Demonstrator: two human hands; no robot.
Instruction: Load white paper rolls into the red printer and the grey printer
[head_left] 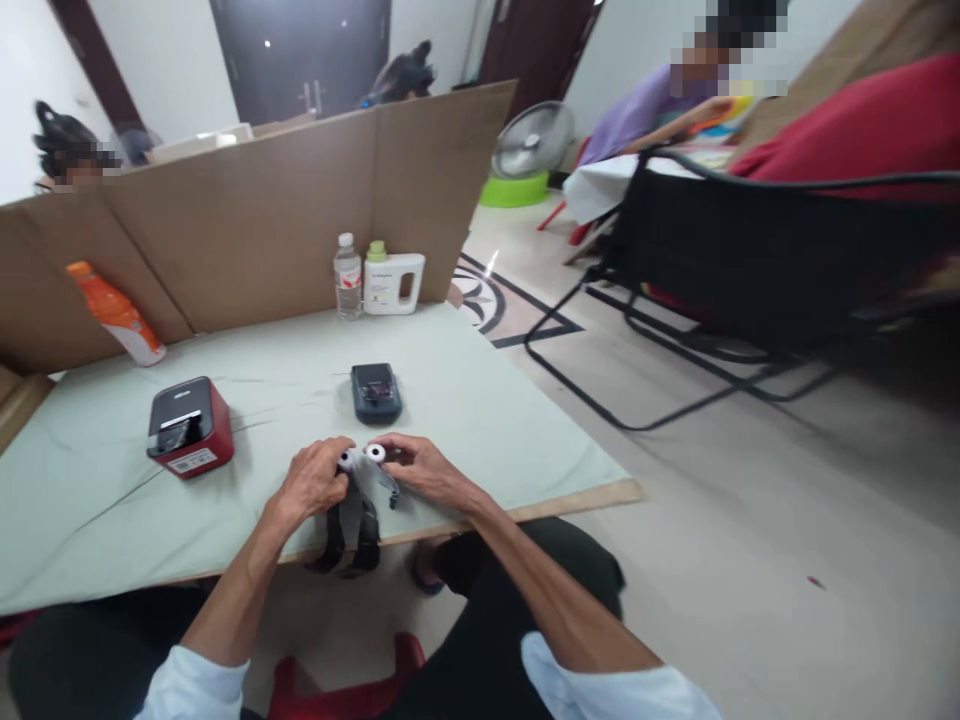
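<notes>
In the head view my left hand (pixel 313 474) is closed around a small white-ended spool (pixel 345 461) at the table's near edge. My right hand (pixel 422 469) pinches a second white-ended spool (pixel 376 453) with a dark hole in its middle. The two spools are close together, a small gap between them. From below them a glossy black ribbon (pixel 366 535) hangs in strips over the edge. A short greyish strip (pixel 391 490) dangles under my right fingers. Just beyond the hands lies a dark, compact device (pixel 376 393).
A red and black box-shaped machine (pixel 191 427) stands left on the pale green table cover (pixel 277 360). Along the cardboard screen (pixel 255 235) are an orange bottle (pixel 118 315), a water bottle (pixel 347 277) and a white jug (pixel 394 284). A black folding chair (pixel 735 260) and another person are at right.
</notes>
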